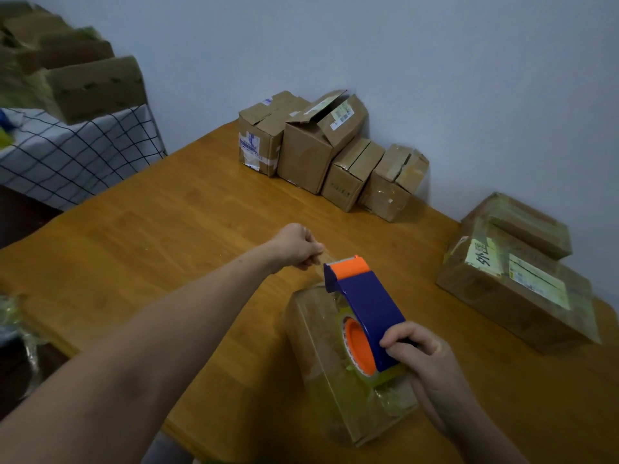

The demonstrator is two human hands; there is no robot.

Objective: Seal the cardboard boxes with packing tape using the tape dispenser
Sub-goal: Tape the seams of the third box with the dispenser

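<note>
My right hand (418,349): fingers curled tight round tape dispenser (365,306) handle, dispenser over box (338,380). My left hand (296,246), beyond box's far end: fingers pinching tape (318,259) tail. Risk: if pull slackens, strip twists, sticks to itself or lands crooked on box.

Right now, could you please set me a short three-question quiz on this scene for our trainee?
1. True or false: the right hand grips the dispenser.
2. What does the left hand pinch? A) the tape end B) a box flap C) a label
3. How many boxes stand in the row against the wall?

Key: 1 true; 2 A; 3 four.
</note>
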